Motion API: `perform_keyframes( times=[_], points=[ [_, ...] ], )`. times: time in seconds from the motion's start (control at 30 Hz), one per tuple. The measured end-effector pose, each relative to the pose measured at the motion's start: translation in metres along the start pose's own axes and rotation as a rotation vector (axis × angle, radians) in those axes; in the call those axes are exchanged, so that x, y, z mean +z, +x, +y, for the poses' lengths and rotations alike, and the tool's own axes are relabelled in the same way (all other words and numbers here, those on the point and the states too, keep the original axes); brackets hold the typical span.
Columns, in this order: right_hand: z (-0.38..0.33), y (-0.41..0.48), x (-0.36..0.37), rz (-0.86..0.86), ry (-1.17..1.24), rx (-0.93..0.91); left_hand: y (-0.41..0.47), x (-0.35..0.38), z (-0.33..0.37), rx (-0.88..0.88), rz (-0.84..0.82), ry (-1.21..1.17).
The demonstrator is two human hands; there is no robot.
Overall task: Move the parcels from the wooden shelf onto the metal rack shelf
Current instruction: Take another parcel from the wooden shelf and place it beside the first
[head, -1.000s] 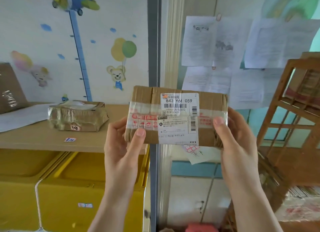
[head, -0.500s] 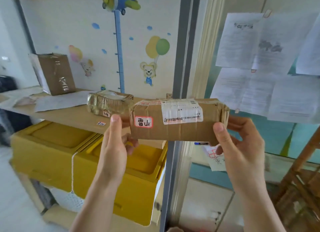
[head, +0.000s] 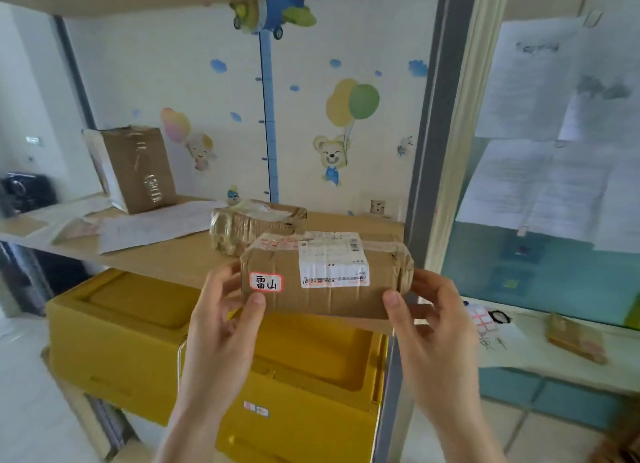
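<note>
I hold a brown cardboard parcel with a white shipping label and a red-edged sticker, level, at the front right corner of the metal rack shelf. My left hand grips its left end, thumb on the front face. My right hand grips its right end. Whether the parcel rests on the shelf board or hovers just above it I cannot tell. Right behind it lies a tape-wrapped parcel on the same shelf. A taller brown box stands at the back left.
The rack's grey upright post rises just right of the parcel. Loose papers lie on the shelf. Yellow crates sit on the level below. Another small parcel lies on a white ledge at right, under papers on the glass.
The view has swung left, away from the wooden shelf. The parcel has tipped from label-facing-me to level and has moved closer to the metal rack shelf, both hands still on it.
</note>
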State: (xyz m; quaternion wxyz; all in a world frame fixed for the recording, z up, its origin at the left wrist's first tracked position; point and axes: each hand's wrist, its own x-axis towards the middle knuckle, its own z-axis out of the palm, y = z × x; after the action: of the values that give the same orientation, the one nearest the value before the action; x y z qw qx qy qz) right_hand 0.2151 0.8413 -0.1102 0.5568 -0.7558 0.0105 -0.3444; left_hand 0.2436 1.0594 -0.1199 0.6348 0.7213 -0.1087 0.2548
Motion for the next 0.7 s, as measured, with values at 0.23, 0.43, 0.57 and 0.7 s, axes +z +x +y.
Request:
perform_keyframes(
  times=[0.23, 0.43, 0.57, 0.7],
  points=[
    [0.009, 0.005, 0.033, 0.270, -0.066, -0.045, 0.063, 0.003, -0.035, 0.098, -0.212, -0.075],
    [0.011, 0.017, 0.048, 0.401, -0.266, -0.094, 0.098, 0.011, -0.066, 0.071, -0.291, 0.051],
    [0.022, 0.024, 0.051, 0.479, -0.369, -0.046, 0.098, 0.017, -0.074, 0.093, -0.292, 0.178],
    [0.031, 0.048, 0.041, 0.401, -0.344, 0.124, 0.106, 0.026, -0.066, 0.183, -0.256, 0.346]
  ],
)
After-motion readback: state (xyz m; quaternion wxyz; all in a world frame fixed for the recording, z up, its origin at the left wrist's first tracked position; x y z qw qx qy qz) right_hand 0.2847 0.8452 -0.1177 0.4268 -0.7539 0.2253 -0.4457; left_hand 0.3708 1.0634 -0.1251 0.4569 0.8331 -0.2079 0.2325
